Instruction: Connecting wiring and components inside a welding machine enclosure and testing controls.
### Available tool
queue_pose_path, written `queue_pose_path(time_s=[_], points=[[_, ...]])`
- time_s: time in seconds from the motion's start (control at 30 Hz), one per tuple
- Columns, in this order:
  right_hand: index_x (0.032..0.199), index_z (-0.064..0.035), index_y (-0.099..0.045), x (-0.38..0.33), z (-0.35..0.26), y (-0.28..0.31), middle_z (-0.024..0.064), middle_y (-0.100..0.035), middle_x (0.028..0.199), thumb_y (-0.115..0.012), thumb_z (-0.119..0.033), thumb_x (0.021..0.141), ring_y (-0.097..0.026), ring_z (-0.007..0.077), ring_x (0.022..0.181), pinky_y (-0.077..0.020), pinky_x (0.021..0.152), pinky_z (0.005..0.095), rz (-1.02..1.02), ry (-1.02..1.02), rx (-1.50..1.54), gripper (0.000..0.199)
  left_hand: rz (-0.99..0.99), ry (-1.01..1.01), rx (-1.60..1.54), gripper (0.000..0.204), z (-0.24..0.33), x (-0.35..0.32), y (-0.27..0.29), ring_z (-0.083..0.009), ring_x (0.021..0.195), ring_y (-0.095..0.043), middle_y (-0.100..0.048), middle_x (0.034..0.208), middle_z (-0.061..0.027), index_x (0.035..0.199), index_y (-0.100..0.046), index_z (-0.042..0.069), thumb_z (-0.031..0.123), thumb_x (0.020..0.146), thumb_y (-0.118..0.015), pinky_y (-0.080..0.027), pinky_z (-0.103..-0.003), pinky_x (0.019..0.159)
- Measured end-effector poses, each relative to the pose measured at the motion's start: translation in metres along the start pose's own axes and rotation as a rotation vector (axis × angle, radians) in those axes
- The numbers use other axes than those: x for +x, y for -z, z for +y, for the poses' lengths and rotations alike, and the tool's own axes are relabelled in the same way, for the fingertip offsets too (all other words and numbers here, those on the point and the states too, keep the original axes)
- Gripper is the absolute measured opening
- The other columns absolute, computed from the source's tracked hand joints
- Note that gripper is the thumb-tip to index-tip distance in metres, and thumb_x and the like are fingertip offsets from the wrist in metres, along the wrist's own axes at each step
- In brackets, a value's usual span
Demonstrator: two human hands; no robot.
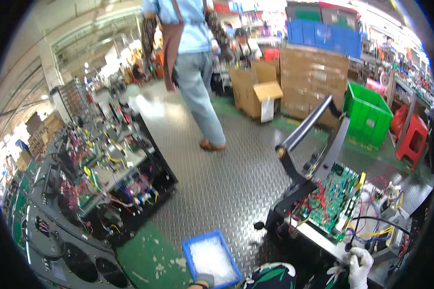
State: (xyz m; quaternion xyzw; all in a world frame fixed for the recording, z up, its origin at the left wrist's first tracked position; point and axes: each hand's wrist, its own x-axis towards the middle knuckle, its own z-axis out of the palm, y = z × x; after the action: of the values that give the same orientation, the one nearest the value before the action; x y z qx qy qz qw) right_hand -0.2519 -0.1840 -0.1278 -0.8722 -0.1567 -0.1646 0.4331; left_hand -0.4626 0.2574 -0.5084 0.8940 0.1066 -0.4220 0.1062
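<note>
My left hand, in a greyish glove with a dark band at the wrist, is at the bottom edge by the near left corner of a blue tray. Its fingers are mostly hidden. Small whitish pieces, too fine to name, fill the tray. My right hand, gloved in white, has its fingers curled closed at the near edge of an opened machine. A black cable ends close to those fingers; whether they hold anything is hidden. The machine carries a green circuit board, red wires and a raised black frame with a bar.
More opened machines with exposed wiring line the left. A person in jeans and an apron stands on the metal walkway. Behind are cardboard boxes, a green crate and a red stool.
</note>
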Motion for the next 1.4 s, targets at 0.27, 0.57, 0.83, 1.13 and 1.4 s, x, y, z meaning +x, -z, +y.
queue_pose_path(time_s=[0.27,0.57,0.83,1.13,1.4], points=[[0.081,0.0020,-0.063,-0.008,-0.003,0.008,0.0088,-0.062,0.074,-0.052,0.001,0.076,-0.059,0.0165,0.065,-0.0482,0.063,0.0293,0.040,0.051,0.147,0.012,0.251,0.347,0.032,0.029,-0.073,-0.130,0.091,-0.0327,0.088,-0.066,-0.069,0.096,-0.0163,0.103,-0.068,0.006,0.024,0.083,-0.056,-0.049,-0.048,0.079],[0.102,-0.0037,-0.067,-0.011,-0.059,0.016,0.0134,-0.067,0.078,-0.064,-0.017,0.082,-0.067,0.0292,0.076,-0.0543,0.069,0.0366,-0.341,0.209,0.390,0.024,0.111,0.284,0.304,0.034,0.005,-0.213,0.175,-0.0315,0.097,-0.067,-0.069,0.103,-0.0149,0.105,-0.070,0.012,0.030,0.086,-0.048,-0.050,-0.047,0.084],[0.136,0.0043,-0.035,-0.047,-0.117,-0.009,0.0197,-0.044,0.134,-0.069,-0.029,0.076,-0.039,0.0343,0.129,-0.0307,0.105,0.0465,-0.435,0.702,0.082,0.077,0.381,-0.172,0.742,0.020,0.285,-0.371,0.307,-0.0255,0.087,-0.067,-0.069,0.091,-0.0087,0.091,-0.070,0.013,0.027,0.080,-0.060,-0.045,-0.043,0.075],[0.102,-0.0041,-0.056,-0.064,-0.068,0.015,0.0086,-0.053,0.070,-0.043,-0.022,0.099,-0.056,0.0198,0.061,-0.0466,0.060,0.0315,-0.982,-0.108,0.814,0.022,0.796,-0.743,-0.075,0.054,0.311,-0.393,0.306,-0.0332,0.097,-0.061,-0.064,0.106,-0.0149,0.123,-0.054,0.001,0.020,0.076,-0.072,-0.048,-0.043,0.083],[0.111,-0.0028,-0.051,-0.096,0.002,-0.033,0.0027,-0.056,0.083,-0.043,-0.034,0.100,-0.056,0.0115,0.071,-0.0466,0.059,0.0306,-1.173,0.012,0.745,0.034,0.078,-0.799,-1.071,0.031,0.325,-0.303,0.250,-0.0166,0.089,-0.052,-0.057,0.098,-0.0095,0.105,-0.057,-0.002,0.026,0.095,-0.051,-0.043,-0.030,0.079]])
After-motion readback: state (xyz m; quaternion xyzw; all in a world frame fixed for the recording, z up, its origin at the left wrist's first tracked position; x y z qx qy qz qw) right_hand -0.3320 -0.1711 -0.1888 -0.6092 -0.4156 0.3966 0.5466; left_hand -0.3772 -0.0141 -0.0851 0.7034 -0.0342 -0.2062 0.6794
